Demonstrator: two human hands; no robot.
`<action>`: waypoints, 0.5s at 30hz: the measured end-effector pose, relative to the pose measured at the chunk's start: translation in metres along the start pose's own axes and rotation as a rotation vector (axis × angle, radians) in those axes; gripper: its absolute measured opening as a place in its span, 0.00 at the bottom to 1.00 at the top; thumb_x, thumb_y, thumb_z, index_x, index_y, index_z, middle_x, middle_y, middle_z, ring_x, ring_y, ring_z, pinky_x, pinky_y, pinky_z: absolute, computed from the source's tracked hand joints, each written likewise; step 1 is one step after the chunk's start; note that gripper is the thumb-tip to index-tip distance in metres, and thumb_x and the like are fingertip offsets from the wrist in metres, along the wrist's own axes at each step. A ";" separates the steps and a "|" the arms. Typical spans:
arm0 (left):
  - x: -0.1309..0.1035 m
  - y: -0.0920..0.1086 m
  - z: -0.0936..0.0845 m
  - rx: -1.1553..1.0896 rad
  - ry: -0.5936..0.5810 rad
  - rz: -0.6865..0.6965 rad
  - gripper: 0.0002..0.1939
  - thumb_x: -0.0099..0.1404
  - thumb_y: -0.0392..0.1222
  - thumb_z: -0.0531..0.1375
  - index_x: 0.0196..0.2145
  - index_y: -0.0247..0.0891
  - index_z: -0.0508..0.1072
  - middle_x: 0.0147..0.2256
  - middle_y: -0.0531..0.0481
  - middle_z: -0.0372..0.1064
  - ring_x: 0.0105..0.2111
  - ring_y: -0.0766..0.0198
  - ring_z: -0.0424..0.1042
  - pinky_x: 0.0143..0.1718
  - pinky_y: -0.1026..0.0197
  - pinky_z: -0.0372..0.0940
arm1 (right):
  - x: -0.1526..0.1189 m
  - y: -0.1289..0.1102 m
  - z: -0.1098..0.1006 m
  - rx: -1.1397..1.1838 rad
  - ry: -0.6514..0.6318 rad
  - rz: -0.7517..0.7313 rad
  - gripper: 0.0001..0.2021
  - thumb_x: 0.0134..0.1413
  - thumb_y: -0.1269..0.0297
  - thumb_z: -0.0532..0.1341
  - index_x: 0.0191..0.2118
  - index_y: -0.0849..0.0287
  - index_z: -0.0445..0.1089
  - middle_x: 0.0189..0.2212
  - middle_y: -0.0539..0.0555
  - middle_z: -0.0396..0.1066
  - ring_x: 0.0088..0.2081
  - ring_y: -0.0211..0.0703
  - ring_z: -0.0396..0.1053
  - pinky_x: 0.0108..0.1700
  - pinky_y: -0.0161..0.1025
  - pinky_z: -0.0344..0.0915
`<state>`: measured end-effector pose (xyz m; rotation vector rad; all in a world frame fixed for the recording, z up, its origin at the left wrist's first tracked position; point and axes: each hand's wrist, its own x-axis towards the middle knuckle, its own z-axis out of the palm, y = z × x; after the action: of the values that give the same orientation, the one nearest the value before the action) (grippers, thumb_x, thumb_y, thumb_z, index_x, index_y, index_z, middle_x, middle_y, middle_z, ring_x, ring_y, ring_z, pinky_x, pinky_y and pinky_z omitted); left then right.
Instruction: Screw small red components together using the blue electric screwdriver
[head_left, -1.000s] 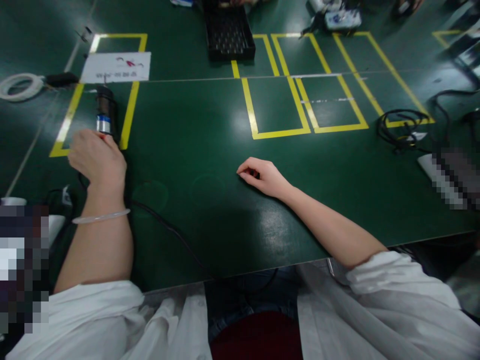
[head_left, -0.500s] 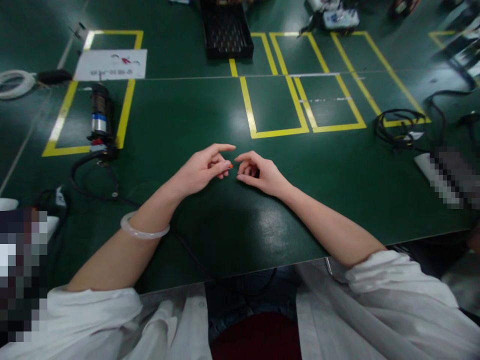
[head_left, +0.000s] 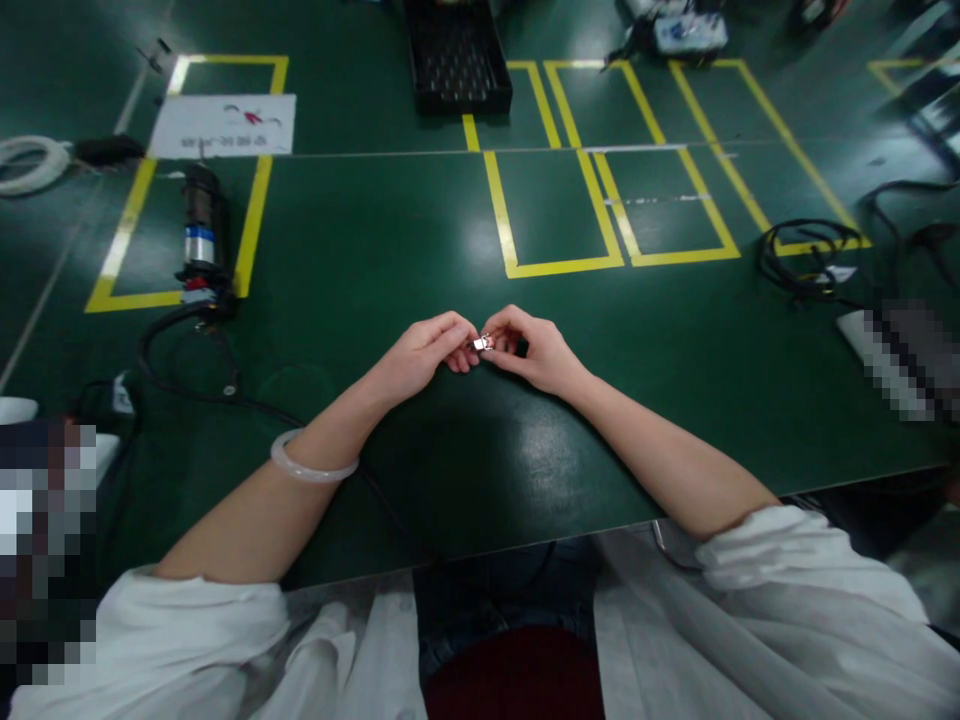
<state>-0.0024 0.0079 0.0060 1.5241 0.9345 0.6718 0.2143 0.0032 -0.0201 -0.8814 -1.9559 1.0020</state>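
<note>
Left hand (head_left: 427, 352) has shifted in to meet the right hand (head_left: 538, 352), closing the gap; I read this as both hands now engaged on one part. Both sets of fingertips appear to pinch a small metallic piece (head_left: 481, 343), over the desk (head_left: 360, 240), in from its near edge. Piece: bright, angular, detail unresolved. Desk: smooth, glossy green. Corded tool (head_left: 200, 212): dark cylinder, silver-and-blue band, farther from that edge, beside yellow tape (head_left: 253, 230).

Part (head_left: 482, 343) between left hand (head_left: 424, 352) and right hand (head_left: 538, 352), over table (head_left: 352, 240). Left of both hands: tool (head_left: 199, 215), its cord (head_left: 262, 404) passing under left forearm (head_left: 255, 515); card (head_left: 225, 122) just beyond tool. Tray (head_left: 463, 103) well beyond hands. Coiled cable (head_left: 787, 282) off to their right.
</note>
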 end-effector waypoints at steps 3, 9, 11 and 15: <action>0.000 -0.003 0.002 -0.012 -0.003 -0.008 0.20 0.67 0.56 0.64 0.40 0.33 0.72 0.32 0.46 0.74 0.31 0.63 0.73 0.34 0.62 0.68 | 0.001 0.001 0.000 0.019 0.014 -0.012 0.07 0.60 0.64 0.65 0.42 0.58 0.68 0.31 0.48 0.72 0.30 0.35 0.68 0.33 0.34 0.65; -0.001 -0.008 0.007 0.061 0.118 0.038 0.18 0.62 0.50 0.69 0.40 0.35 0.72 0.33 0.49 0.72 0.31 0.65 0.71 0.32 0.64 0.66 | 0.001 0.004 0.003 0.099 0.006 0.051 0.14 0.58 0.63 0.66 0.48 0.57 0.65 0.34 0.48 0.73 0.32 0.35 0.69 0.34 0.34 0.65; -0.003 -0.009 0.008 0.115 0.154 0.087 0.16 0.62 0.50 0.68 0.40 0.35 0.72 0.34 0.49 0.72 0.31 0.66 0.70 0.33 0.65 0.65 | 0.001 0.004 0.003 0.142 0.015 0.074 0.13 0.60 0.60 0.66 0.47 0.57 0.66 0.34 0.49 0.73 0.32 0.36 0.69 0.34 0.34 0.65; -0.004 -0.008 0.009 0.188 0.176 0.147 0.15 0.63 0.48 0.68 0.40 0.35 0.73 0.36 0.49 0.72 0.32 0.66 0.71 0.35 0.64 0.66 | 0.001 0.004 0.002 0.172 0.028 0.077 0.09 0.63 0.57 0.63 0.40 0.58 0.68 0.31 0.48 0.70 0.31 0.36 0.67 0.34 0.35 0.65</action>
<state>0.0017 0.0001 -0.0034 1.7333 1.0487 0.8540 0.2130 0.0054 -0.0240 -0.8744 -1.7935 1.1771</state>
